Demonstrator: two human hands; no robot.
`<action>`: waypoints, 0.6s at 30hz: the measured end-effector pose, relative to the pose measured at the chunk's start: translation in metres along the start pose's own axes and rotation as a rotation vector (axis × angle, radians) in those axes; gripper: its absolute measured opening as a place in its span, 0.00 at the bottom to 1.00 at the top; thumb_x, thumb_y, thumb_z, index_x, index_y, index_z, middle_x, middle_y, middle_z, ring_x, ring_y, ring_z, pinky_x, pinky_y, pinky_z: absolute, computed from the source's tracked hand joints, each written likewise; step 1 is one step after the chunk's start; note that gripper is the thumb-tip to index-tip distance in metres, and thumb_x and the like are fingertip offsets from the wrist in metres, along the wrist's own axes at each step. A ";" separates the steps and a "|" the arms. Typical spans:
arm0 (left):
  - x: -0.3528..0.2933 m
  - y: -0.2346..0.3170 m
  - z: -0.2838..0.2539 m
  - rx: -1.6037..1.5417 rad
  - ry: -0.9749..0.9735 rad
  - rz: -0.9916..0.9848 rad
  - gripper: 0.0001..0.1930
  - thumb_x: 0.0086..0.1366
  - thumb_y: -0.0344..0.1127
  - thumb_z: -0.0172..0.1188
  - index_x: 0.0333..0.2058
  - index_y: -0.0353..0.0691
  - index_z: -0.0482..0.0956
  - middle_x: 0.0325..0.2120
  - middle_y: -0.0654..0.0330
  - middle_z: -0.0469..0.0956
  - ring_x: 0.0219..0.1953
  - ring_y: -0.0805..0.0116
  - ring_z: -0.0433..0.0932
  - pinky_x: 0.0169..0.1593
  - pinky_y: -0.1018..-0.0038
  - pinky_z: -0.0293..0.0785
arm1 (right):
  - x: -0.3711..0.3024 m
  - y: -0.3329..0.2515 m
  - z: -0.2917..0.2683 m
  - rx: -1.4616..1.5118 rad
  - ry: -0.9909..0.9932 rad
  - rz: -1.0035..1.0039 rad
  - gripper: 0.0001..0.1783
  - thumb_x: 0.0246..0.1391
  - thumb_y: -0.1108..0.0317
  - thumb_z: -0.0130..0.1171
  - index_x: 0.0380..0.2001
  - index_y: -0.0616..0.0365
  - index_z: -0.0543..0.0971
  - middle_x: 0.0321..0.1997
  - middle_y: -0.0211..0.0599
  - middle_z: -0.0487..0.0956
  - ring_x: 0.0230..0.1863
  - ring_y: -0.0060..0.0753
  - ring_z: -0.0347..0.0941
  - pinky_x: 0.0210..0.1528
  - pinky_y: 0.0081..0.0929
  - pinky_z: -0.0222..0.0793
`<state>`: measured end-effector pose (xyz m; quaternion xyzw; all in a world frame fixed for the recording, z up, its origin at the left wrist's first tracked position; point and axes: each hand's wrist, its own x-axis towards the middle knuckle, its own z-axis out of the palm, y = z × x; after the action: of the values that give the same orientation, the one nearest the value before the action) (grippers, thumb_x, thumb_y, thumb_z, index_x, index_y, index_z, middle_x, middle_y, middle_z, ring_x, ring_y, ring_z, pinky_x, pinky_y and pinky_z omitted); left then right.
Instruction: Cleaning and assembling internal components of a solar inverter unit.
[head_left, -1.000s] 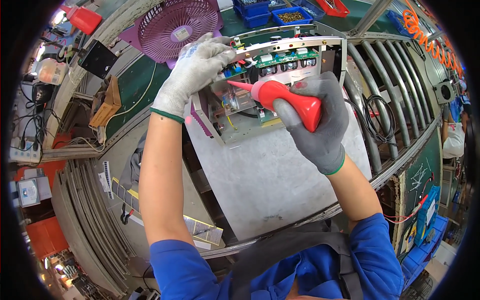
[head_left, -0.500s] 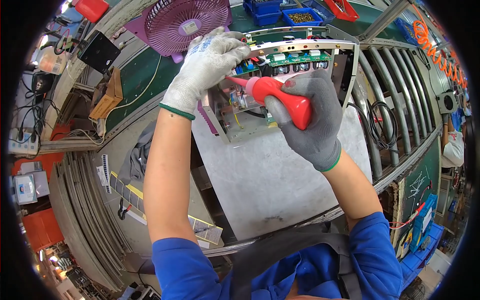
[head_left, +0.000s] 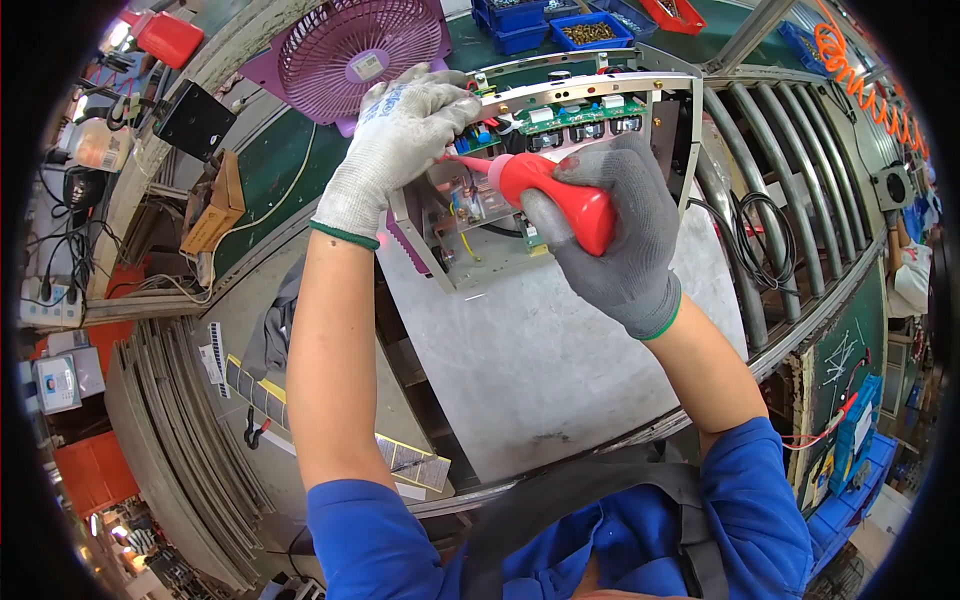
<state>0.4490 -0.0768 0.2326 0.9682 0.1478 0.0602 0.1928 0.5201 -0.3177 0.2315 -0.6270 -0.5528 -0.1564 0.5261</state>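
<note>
My right hand (head_left: 620,230), in a grey glove, is wrapped round a red squeeze bottle (head_left: 575,205). The bottle lies tilted, its pink tapered nozzle pointing left into an open metal chassis (head_left: 580,92). My left hand (head_left: 410,120), in a white knitted glove, bends over the chassis's left end, its fingers closed. Whatever those fingers grip is hidden, and the nozzle tip ends close beside them. Inside the chassis show a green circuit board (head_left: 585,118), wires and small components.
A purple fan guard (head_left: 300,60) stands behind my left hand. Blue bins (head_left: 520,40) of small parts and a red bin (head_left: 675,15) line the back. Metal rollers (head_left: 800,190) with a coiled black cable (head_left: 765,240) lie to the right. A metal sheet (head_left: 540,370) lies under the chassis.
The whole view has shifted slightly, so the chassis and both hands sit a little further left. My grip on the bottle and the nozzle's place by my left hand look the same.
</note>
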 end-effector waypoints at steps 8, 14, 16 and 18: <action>0.006 -0.010 0.003 -0.037 0.060 0.052 0.22 0.71 0.55 0.52 0.53 0.50 0.84 0.62 0.59 0.75 0.70 0.54 0.64 0.72 0.56 0.52 | 0.008 0.003 0.006 0.023 0.111 0.003 0.16 0.43 0.73 0.74 0.33 0.57 0.76 0.33 0.39 0.77 0.32 0.41 0.74 0.33 0.32 0.72; 0.010 -0.013 0.002 -0.243 0.113 0.137 0.20 0.70 0.49 0.55 0.48 0.39 0.85 0.50 0.51 0.82 0.56 0.53 0.77 0.59 0.63 0.72 | 0.007 -0.003 -0.001 -0.042 0.072 0.105 0.16 0.43 0.74 0.74 0.33 0.59 0.76 0.33 0.40 0.76 0.33 0.42 0.73 0.35 0.31 0.71; 0.010 -0.014 0.000 -0.267 0.030 0.116 0.23 0.71 0.45 0.55 0.53 0.30 0.80 0.52 0.52 0.78 0.49 0.66 0.76 0.55 0.72 0.70 | 0.012 -0.009 0.000 -0.139 0.037 -0.032 0.16 0.43 0.74 0.74 0.33 0.59 0.76 0.33 0.40 0.76 0.33 0.41 0.73 0.35 0.31 0.71; 0.009 -0.017 -0.001 -0.302 0.066 0.185 0.23 0.72 0.45 0.54 0.53 0.31 0.80 0.48 0.53 0.80 0.46 0.69 0.76 0.53 0.74 0.71 | 0.015 -0.019 0.011 -0.001 0.037 -0.060 0.16 0.42 0.75 0.74 0.33 0.59 0.76 0.33 0.39 0.76 0.33 0.41 0.72 0.35 0.31 0.70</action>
<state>0.4525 -0.0590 0.2271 0.9351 0.0535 0.1311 0.3247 0.5047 -0.3037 0.2481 -0.6072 -0.5615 -0.1841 0.5312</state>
